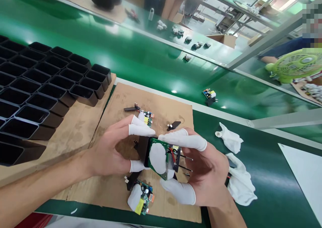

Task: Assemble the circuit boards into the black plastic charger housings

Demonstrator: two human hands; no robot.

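Note:
My left hand (108,147), with white finger cots on its fingertips, grips a small black plastic case (143,151). Between the cotted fingers of my right hand (206,167) is a green circuit board (161,141), held at the mouth of the case and partly inside it. A white blob of sealant (158,158) covers much of the board's face. Red and black wires run to a black end plate (177,161) with two metal pins. Below the hands lies another circuit board (146,191) with white sealant and yellow tape; a similar board (147,117) lies beyond them.
Rows of open black cases (52,90) stand on the left over cardboard (88,120). White cloth gloves (241,181) lie on the right. One board (210,95) sits on the green conveyor belt (151,67). Across it are a person's arms (171,3) and a green fan (299,65).

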